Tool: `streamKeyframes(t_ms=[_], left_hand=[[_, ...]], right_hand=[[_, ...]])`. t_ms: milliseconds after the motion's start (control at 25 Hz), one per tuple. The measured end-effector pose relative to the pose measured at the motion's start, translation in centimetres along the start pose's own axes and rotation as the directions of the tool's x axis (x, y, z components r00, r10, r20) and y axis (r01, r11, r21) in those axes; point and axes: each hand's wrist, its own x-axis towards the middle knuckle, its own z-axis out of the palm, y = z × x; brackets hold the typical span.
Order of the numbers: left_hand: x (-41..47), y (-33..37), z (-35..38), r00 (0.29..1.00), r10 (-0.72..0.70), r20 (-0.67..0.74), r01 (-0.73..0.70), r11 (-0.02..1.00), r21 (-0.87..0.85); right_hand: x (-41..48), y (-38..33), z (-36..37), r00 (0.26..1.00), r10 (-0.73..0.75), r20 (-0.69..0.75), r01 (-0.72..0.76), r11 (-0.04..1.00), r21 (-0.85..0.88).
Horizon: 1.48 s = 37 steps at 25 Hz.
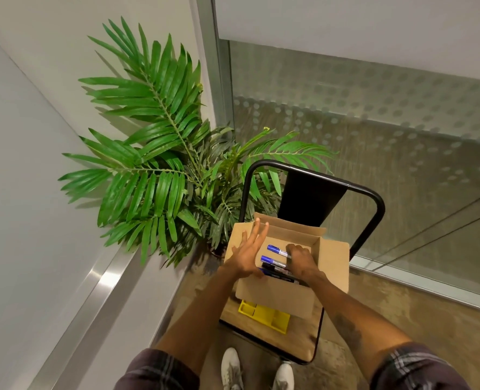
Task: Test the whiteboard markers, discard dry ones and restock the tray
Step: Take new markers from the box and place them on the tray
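Note:
An open cardboard box [333, 266] sits on a chair seat. My right hand [300, 260] grips several whiteboard markers over the box: two with blue caps [274, 249] and darker ones [272, 268] below them. My left hand [250, 250] is flat with straight fingers, resting against the box's left flap beside the marker caps. A yellow plastic tray [264, 315] lies on the seat in front of the box, partly covered by the box's near flap.
The black-framed chair [373, 218] with a wooden seat stands before a glass partition [373, 122]. A large green palm plant [160, 153] fills the corner to the left. A white wall with a metal strip [92, 294] runs along the left. My shoes [233, 370] are below.

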Motion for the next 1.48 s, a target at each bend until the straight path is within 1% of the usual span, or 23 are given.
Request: streamKeyframes(t_ms=[120, 200, 360, 560, 640, 880, 1160, 1280, 1480], left_hand=[[0.2, 0.1, 0.0, 1.000, -0.026, 0.006, 0.027, 1.000, -0.011], [0.3, -0.1, 0.1, 1.000, -0.030, 0.005, 0.030, 0.999, -0.010], [0.3, -0.3, 0.2, 0.999, -0.030, 0.014, 0.030, 0.999, -0.022], [0.2, 0.2, 0.1, 0.999, -0.049, 0.008, 0.049, 0.998, -0.027], [0.2, 0.2, 0.1, 0.999, -0.052, 0.006, 0.052, 0.998, -0.021], [0.3, 0.0, 0.5, 0.998, -0.058, -0.009, 0.058, 0.998, -0.021], [0.5, -0.2, 0.6, 0.999, -0.050, -0.010, 0.050, 0.999, -0.013], [0.6, -0.3, 0.6, 0.999, -0.049, -0.017, 0.049, 0.999, -0.024], [0.2, -0.9, 1.2, 0.997, -0.055, -0.061, 0.049, 0.994, -0.102]], right_hand=[[0.6, -0.2, 0.3, 0.999, -0.031, -0.009, 0.031, 0.999, -0.013], [0.8, -0.5, 0.6, 0.997, -0.068, 0.031, 0.069, 0.997, -0.047], [0.0, -0.8, 0.7, 0.990, -0.065, 0.125, 0.074, 0.995, -0.071], [-0.6, -0.9, 0.8, 0.960, -0.121, 0.254, 0.126, 0.992, -0.002], [-0.8, -1.4, 0.7, 0.952, -0.141, 0.272, 0.143, 0.990, 0.013], [-1.3, -1.6, 0.5, 0.919, -0.154, 0.364, 0.117, 0.986, 0.120], [-1.6, -1.4, -0.3, 0.916, -0.180, 0.357, 0.121, 0.976, 0.183], [-1.6, -1.5, -0.3, 0.916, -0.176, 0.361, 0.128, 0.980, 0.153], [-1.6, -2.0, -1.1, 0.957, -0.132, 0.258, 0.088, 0.980, 0.178]])
